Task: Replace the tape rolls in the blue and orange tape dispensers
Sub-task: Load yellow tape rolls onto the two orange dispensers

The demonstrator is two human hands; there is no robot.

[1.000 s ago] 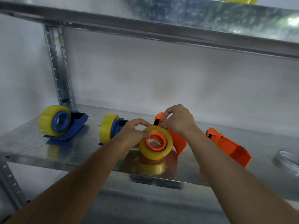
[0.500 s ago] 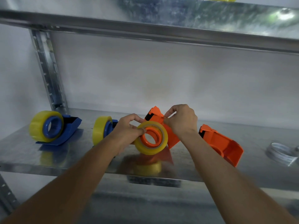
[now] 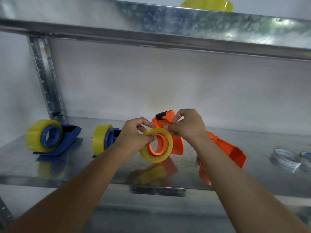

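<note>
Head view looks down along two bare forearms that reach forward over a metal shelf (image 3: 50,167). Left hand (image 3: 133,137) has its fingers curled over the top of the yellow tape roll (image 3: 157,158), thumb pressed on the roll's near face; its grip holds that roll. Right hand (image 3: 188,126) is raised just above and behind the roll, fingertips pinched at the roll's upper edge, by the orange tape dispenser (image 3: 170,130) that carries the roll. What exactly the pinch holds is too small to tell; it looks like the tape's free end. This dispenser stands on the shelf at centre, its black toothed end pointing up beside the right hand.

Count of dispensers: four. Two blue tape dispensers (image 3: 67,140) sit on the left of the shelf, each loaded with a yellow roll; the nearer one (image 3: 112,137) is partly hidden by the left hand. Second orange dispenser (image 3: 232,152) lies behind the right forearm, with no roll showing on it. Two thin pale rings (image 3: 284,158) lie at the far right of the shelf. One more yellow roll (image 3: 207,5) lies flat on the upper shelf (image 3: 151,21).
</note>
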